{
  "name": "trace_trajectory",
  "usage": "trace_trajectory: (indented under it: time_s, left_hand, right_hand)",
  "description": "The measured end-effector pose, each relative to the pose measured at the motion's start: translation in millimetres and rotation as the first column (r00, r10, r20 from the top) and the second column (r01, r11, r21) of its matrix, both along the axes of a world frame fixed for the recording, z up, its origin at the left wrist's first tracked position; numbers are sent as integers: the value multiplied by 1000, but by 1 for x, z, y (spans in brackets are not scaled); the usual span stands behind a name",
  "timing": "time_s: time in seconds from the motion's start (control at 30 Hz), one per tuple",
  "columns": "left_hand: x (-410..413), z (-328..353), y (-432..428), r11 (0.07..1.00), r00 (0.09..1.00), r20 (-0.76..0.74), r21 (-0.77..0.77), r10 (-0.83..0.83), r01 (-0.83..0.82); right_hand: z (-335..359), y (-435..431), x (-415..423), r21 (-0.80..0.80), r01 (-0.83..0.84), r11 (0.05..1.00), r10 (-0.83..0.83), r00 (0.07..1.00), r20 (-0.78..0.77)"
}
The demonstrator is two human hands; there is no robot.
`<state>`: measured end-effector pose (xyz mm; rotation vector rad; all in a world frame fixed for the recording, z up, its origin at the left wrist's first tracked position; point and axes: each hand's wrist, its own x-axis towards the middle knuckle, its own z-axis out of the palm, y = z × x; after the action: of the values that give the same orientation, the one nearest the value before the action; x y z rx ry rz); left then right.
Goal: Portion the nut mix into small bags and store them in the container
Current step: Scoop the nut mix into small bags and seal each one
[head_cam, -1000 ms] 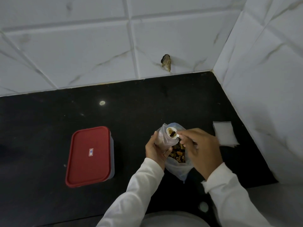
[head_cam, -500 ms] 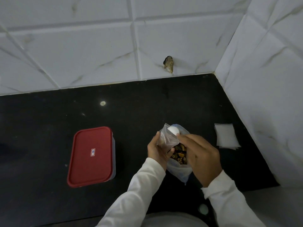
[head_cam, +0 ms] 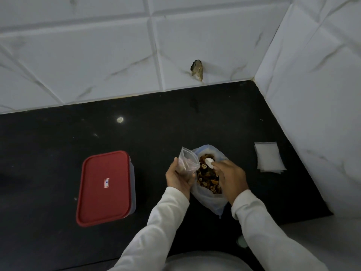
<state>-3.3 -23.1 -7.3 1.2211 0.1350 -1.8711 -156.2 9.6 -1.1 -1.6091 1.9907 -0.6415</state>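
Observation:
A large clear bag (head_cam: 207, 200) of nut mix (head_cam: 207, 178) lies open on the black counter (head_cam: 156, 133). My left hand (head_cam: 178, 176) grips a small clear zip bag (head_cam: 188, 160) just left of it, mouth up. My right hand (head_cam: 231, 179) holds a white spoon (head_cam: 209, 162) whose bowl dips into the nut mix. A container with a red lid (head_cam: 104, 187) stands shut to the left.
A stack of small clear bags (head_cam: 268, 160) lies on the counter at the right, near the tiled side wall (head_cam: 312, 114). The tiled back wall (head_cam: 117, 55) has a dark broken spot (head_cam: 197, 69). Open counter stretches behind and left.
The spoon was over the small bag's mouth; my right hand has since brought it down into the nut mix. My left hand has shifted the small bag slightly left.

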Motion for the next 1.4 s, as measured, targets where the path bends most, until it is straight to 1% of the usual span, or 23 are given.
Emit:
trace_trajectory:
  time_s: [0.03, 0.07, 0.1, 0.13, 0.2, 0.23, 0.3, 0.37, 0.4, 0.43, 0.5, 0.6, 0.77, 0.83, 0.93, 1.07, 1.2, 1.3, 1.4]
  left_hand:
    - [-2, -1, 0, 1000, 1000, 8, 7, -2, 2]
    - [-3, -4, 0, 1000, 1000, 20, 12, -4, 4]
    - [-4, -5, -1, 1000, 1000, 29, 18, -3, 2]
    - [-5, -8, -1, 1000, 999, 41, 24, -1, 0]
    - [-7, -10, -2, 999, 998, 60, 37, 1, -3]
    - [-8, -10, -3, 999, 998, 63, 45, 4, -7]
    - [-9, -11, -4, 998, 998, 57, 56, 16, -19]
    - [-10, -13, -5, 998, 998, 57, 58, 14, -18]
    - [-10, -14, -5, 998, 998, 60, 58, 10, -14]
    - [-11, -14, -5, 998, 998, 58, 60, 9, -12]
    - [-13, -15, -5, 998, 999, 44, 56, 13, -15]
    - [-15, -12, -6, 999, 1000, 22, 47, 20, -21]
    - [-12, -10, -5, 999, 999, 30, 43, 15, -16]
    - [-11, -10, -5, 999, 999, 36, 40, 15, -17]
    - [-9, -8, -4, 999, 999, 49, 33, 11, -12]
    - [-8, -2, -3, 1000, 1000, 27, 14, 11, -12]
    - [-9, 4, -1, 1000, 999, -50, -25, 2, -4]
    - [-11, 7, 1, 998, 996, -86, -58, -22, 17]
    - [-13, 8, 3, 995, 996, -78, -94, -53, 46]
  right_hand:
    - [-4, -3, 0, 7, -19, 1000, 19, 1000, -5]
    - [-5, -5, 0, 67, -104, 992, 109, 991, -79]
    - [-9, -7, -2, 162, -196, 967, 224, 958, -178]
    - [-10, -9, -3, 256, -249, 934, 312, 917, -248]
    - [-14, -11, -5, 351, -261, 899, 361, 896, -260]
    - [-15, -11, -6, 362, -246, 899, 342, 910, -232]
    - [-16, -8, -9, 341, -178, 923, 235, 963, -134]
    - [-17, -5, -13, 204, -87, 975, 89, 996, -2]
    - [-15, -6, -15, 153, -40, 987, 29, 997, 74]
    - [-12, -7, -16, 168, -3, 986, -21, 990, 138]
    - [-4, -12, -15, 275, 29, 961, -95, 969, 228]
    - [3, -19, -18, 402, 40, 915, -170, 941, 293]
    - [6, -23, -23, 499, 53, 865, -272, 886, 377]
    - [3, -23, -23, 532, 77, 843, -344, 838, 424]
    - [4, -20, -24, 540, 112, 834, -426, 753, 502]
    - [13, -12, -30, 512, 132, 849, -455, 676, 579]
    - [31, -3, -37, 460, 172, 871, -457, 624, 634]
    - [52, 3, -39, 384, 190, 904, -413, 622, 665]
    - [75, 7, -33, 289, 219, 932, -362, 609, 705]
